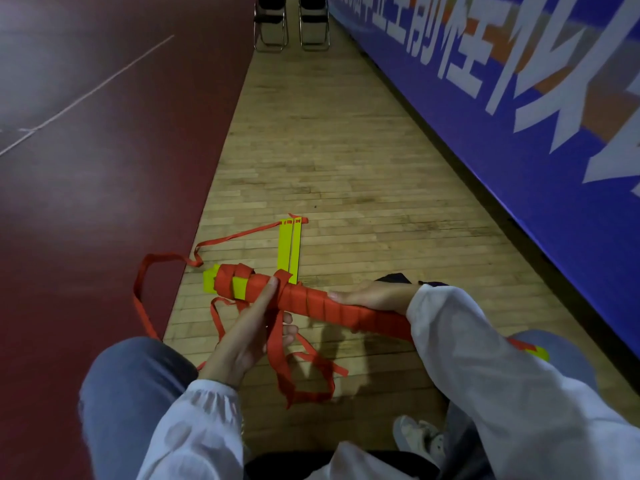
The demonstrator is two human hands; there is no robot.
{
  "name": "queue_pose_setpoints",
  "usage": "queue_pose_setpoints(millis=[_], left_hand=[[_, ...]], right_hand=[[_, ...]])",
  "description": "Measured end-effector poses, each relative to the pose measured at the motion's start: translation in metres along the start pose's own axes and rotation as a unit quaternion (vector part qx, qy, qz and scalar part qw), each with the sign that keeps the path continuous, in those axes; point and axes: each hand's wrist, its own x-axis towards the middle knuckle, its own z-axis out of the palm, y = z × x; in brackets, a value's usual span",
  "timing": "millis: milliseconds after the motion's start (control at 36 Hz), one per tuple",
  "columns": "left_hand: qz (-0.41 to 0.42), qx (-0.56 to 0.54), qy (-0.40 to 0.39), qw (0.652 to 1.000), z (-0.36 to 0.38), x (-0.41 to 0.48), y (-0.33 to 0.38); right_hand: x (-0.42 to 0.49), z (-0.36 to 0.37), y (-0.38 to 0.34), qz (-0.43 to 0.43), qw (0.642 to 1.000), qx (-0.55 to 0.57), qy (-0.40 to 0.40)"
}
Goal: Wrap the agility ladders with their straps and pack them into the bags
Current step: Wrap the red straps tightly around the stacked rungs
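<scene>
A bundle of yellow ladder rungs (pixel 313 301) wrapped in red strap lies across my lap, above the wooden floor. My right hand (pixel 372 296) grips the bundle's middle from the far side. My left hand (pixel 252 336) holds the loose red strap (pixel 277 341) near the bundle, its index finger stretched up against the wraps. More red strap (pixel 235 239) trails left over the floor to two loose yellow rungs (pixel 291 251) lying flat beyond the bundle. A dark bag (pixel 398 278) shows partly behind my right hand.
A blue banner wall (pixel 519 133) runs along the right. Dark red court floor (pixel 86 168) lies to the left of the wooden strip (pixel 329 150). Two folding chairs (pixel 291 26) stand far ahead. My knees and a shoe (pixel 420 438) are below.
</scene>
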Motion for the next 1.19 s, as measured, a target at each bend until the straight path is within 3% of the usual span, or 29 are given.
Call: queue_pose_setpoints(millis=[139,417,611,778,1000,1194], left_hand=[[-0.025,-0.001,-0.008,1.0,0.004,0.0,0.001],[-0.056,-0.002,0.005,0.998,0.009,0.004,0.0],[-0.066,0.006,-0.015,0.998,0.003,0.004,0.0],[-0.046,0.009,-0.017,0.999,0.0,0.003,-0.003],[-0.066,-0.002,-0.034,0.997,-0.005,-0.001,-0.003],[-0.047,-0.004,-0.024,0.999,-0.004,-0.001,0.004]], right_hand=[[-0.019,-0.001,-0.013,-0.016,0.996,-0.092,0.015],[-0.012,0.006,0.001,-0.05,0.988,-0.118,0.089],[-0.009,0.005,0.001,-0.046,0.99,-0.125,0.056],[-0.016,0.003,-0.004,0.05,0.997,-0.066,-0.001],[-0.008,0.002,0.007,-0.005,0.997,-0.074,-0.015],[-0.014,0.0,0.002,-0.019,0.997,-0.06,0.045]])
